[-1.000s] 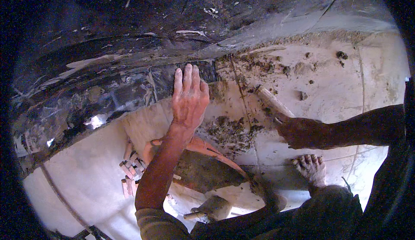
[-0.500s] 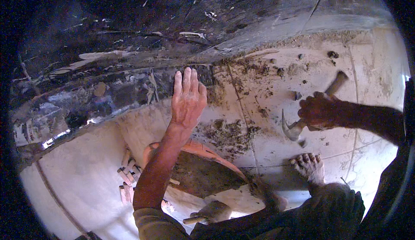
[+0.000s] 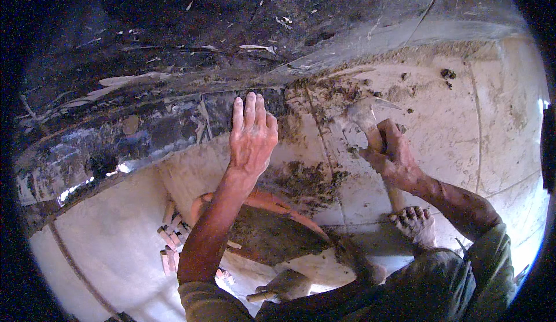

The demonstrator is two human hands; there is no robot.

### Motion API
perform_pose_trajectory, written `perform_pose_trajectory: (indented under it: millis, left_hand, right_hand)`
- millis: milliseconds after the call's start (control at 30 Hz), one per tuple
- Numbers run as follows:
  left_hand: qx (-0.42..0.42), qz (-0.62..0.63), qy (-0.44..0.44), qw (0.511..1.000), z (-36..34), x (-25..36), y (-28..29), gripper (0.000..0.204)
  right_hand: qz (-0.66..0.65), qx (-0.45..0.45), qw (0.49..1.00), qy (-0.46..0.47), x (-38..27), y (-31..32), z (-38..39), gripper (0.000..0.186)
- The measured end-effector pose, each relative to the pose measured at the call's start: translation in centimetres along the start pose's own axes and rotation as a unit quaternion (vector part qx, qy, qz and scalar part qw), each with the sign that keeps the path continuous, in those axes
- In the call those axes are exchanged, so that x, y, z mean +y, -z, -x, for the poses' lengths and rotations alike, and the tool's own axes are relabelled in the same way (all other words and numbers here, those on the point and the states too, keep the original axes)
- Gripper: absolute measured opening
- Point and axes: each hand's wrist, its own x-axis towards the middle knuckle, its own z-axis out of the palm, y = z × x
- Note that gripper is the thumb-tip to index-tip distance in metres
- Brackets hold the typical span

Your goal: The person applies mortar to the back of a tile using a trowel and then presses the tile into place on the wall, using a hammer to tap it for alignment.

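Note:
My left hand (image 3: 252, 139) lies with fingers stretched out against a dark tile strip (image 3: 217, 110) at the foot of the dark wall. To its right, my right hand (image 3: 395, 157) is closed round the handle of a claw hammer (image 3: 364, 113). The hammer's metal head points away from me, toward the wall, above the soiled floor tiles. Its wooden handle runs back below the fist, close to a bare foot (image 3: 416, 224).
An orange basin (image 3: 278, 203) of dark mortar stands under my left forearm. Nearer lies a trowel (image 3: 289, 284). Several small reddish pieces (image 3: 169, 238) are heaped at the left. Crumbs of mortar (image 3: 301, 180) dot the pale floor tiles (image 3: 446, 131) beside the dark wall (image 3: 191, 38).
My right hand has moved left and away from me. The hammer has swung round, its head now pointing toward the wall instead of toward me. My left hand has stayed in place.

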Motion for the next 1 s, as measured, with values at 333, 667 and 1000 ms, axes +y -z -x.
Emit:
perform_pose_trajectory:
  millis: [333,667,1000]
  left_hand:
    - [-0.024,0.006,0.006,1.000,0.8,-0.2,0.0,0.013]
    - [0.045,0.103,-0.013,0.994,-0.1,3.2,1.4,0.019]
    - [0.029,0.362,0.368,0.856,-2.2,10.1,-7.0,0.025]
  right_hand:
    - [-0.143,0.109,0.982,0.059,3.5,-7.9,-5.8,0.040]
    - [-0.218,0.139,0.962,0.086,2.7,-7.4,-5.1,0.034]
    - [-0.220,0.118,0.962,0.108,2.8,-5.3,-3.8,0.033]
